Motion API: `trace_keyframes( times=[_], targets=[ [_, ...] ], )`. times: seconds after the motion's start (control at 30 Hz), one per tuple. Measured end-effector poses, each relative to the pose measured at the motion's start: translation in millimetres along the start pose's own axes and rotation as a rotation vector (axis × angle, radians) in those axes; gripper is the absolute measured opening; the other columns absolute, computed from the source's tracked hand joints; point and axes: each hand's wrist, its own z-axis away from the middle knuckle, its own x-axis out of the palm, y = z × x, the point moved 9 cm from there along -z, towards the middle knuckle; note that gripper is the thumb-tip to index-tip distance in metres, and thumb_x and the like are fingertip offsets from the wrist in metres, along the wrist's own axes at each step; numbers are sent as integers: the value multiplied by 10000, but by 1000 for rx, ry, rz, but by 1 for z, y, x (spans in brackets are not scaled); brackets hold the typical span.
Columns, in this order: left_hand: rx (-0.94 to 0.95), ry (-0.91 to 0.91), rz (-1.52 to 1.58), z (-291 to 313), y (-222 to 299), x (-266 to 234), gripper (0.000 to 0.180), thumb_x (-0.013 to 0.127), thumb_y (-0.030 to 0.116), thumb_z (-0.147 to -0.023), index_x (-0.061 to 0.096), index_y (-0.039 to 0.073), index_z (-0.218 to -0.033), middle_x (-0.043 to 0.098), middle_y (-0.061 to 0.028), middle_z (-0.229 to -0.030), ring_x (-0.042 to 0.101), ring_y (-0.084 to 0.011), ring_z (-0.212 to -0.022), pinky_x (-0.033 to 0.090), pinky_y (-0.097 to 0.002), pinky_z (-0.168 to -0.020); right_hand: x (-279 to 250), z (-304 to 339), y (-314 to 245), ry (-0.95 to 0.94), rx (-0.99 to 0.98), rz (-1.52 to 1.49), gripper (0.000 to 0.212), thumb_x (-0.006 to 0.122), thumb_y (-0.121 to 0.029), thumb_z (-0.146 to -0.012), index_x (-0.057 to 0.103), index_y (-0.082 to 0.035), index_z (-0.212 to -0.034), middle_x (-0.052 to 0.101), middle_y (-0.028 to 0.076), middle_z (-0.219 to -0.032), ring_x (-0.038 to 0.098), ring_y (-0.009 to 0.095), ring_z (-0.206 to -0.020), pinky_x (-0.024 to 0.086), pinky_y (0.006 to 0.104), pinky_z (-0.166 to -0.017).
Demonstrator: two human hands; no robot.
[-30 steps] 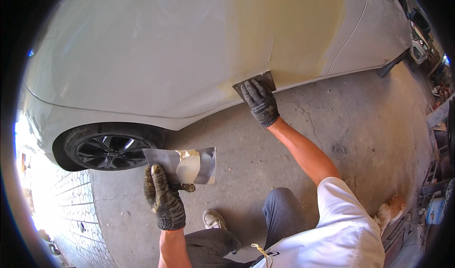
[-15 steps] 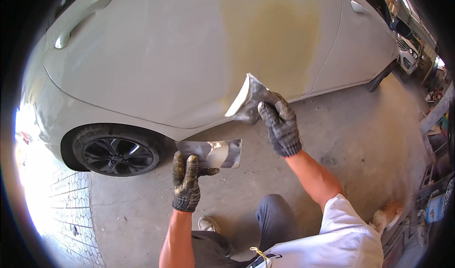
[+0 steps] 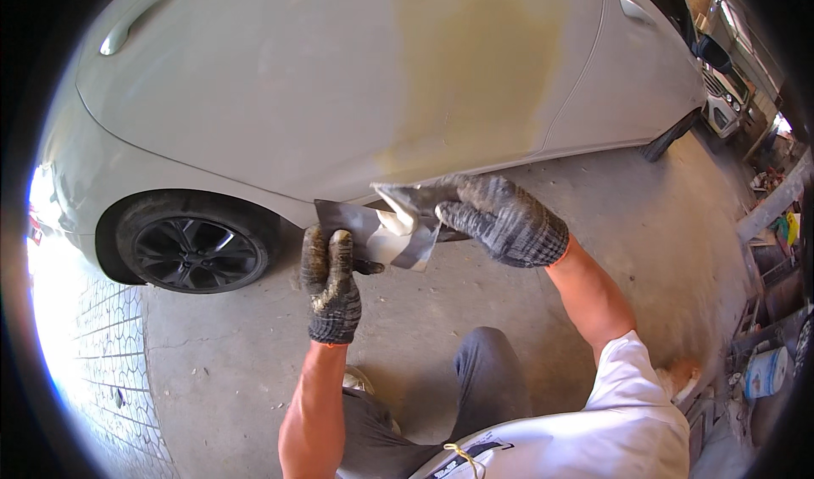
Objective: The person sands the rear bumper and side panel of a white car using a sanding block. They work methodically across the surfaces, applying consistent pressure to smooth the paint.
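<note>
My left hand [image 3: 334, 294], in a dirty grey knit glove, grips a flat metal putty plate [image 3: 343, 218] by its near edge. Cream-coloured putty [image 3: 390, 243] is smeared across the plate's right half. In my right hand [image 3: 515, 225], gloved alike, is a thin putty spreader [image 3: 424, 195], tilted over the plate. A thick lump of putty hangs along the spreader's left edge and meets the putty on the plate. Beyond both hands stands a white car door [image 3: 280, 80] with a yellowish filler patch [image 3: 475, 72]. Part of the spreader is hidden by my right fingers.
A car wheel [image 3: 197, 254] is at the left, below the door. Concrete floor [image 3: 229, 369] lies under me, with patterned paving [image 3: 110, 352] at far left. On the right are a furry animal [image 3: 678, 377], a white-and-blue bucket [image 3: 766, 372] and clutter.
My right hand has come down and turned, bringing the spreader from above the plate onto its putty. The plate has risen slightly in view and tilts down to the right.
</note>
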Motion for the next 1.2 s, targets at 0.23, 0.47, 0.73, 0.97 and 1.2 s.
trace_keyframes(
  times=[0.23,0.47,0.73,0.97,1.2],
  targets=[
    [-32,125,148,-3,-14,-22,351,618,72,-1043,556,-2,-1379,651,-108,-1172,681,-164,-936,614,-329,-769,-11,16,-2,66,-111,436,306,656,-52,-900,700,-23,-1201,713,165,-1171,690,377,-1024,555,476,-904],
    [83,220,-217,9,-26,-24,434,612,45,-1046,505,-35,-1459,508,-118,-1484,483,-144,-1312,383,-305,-1132,36,29,-29,250,-283,550,471,676,2,-753,713,-74,-1216,653,118,-1302,621,314,-1185,525,455,-1005],
    [87,592,-259,-3,-25,-49,453,587,131,-1073,469,-37,-1476,496,-142,-1505,481,-166,-1341,393,-322,-1154,12,1,-1,193,-316,662,401,581,-82,-809,708,-42,-1187,690,117,-1134,628,320,-1035,502,466,-934],
    [70,541,-214,5,-26,-53,499,597,181,-1074,444,-34,-1497,522,-106,-1449,501,-151,-1274,416,-303,-1091,-128,-109,72,597,-336,1075,393,572,-93,-887,661,-93,-1270,689,39,-1187,660,225,-891,552,401,-862],
    [125,547,-118,9,-26,-56,479,611,169,-1068,467,-23,-1482,558,-93,-1398,553,-137,-1193,450,-311,-1065,-125,-147,87,617,-315,1076,431,615,-62,-800,697,-105,-1221,663,87,-1217,606,324,-1134,460,468,-1041]
  ],
)
